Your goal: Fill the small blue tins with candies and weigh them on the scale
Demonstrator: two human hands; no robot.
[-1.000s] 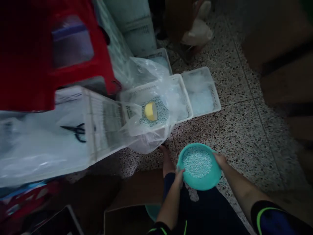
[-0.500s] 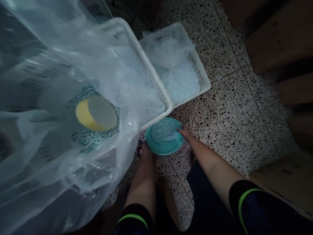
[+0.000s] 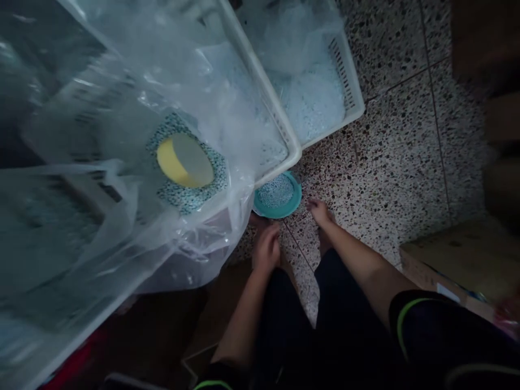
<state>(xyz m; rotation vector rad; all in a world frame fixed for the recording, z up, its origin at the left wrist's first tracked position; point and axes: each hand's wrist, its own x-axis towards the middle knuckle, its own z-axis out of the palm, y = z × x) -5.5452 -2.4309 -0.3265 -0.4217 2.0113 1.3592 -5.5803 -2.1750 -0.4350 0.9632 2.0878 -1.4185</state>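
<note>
Floor tiles (image 3: 385, 162) now carry the teal bowl (image 3: 278, 196), right hand (image 3: 320, 211) withdrawn.

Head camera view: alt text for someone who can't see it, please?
A teal bowl of pale pellets sits on the speckled floor, with the left hand and right hand just short of it. Plastic-lined white baskets stand beside it.

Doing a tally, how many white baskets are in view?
2. Centre basket, plastic-lined, its corner by the bowl; right basket, holding pellets. Others may hide under the plastic.
</note>
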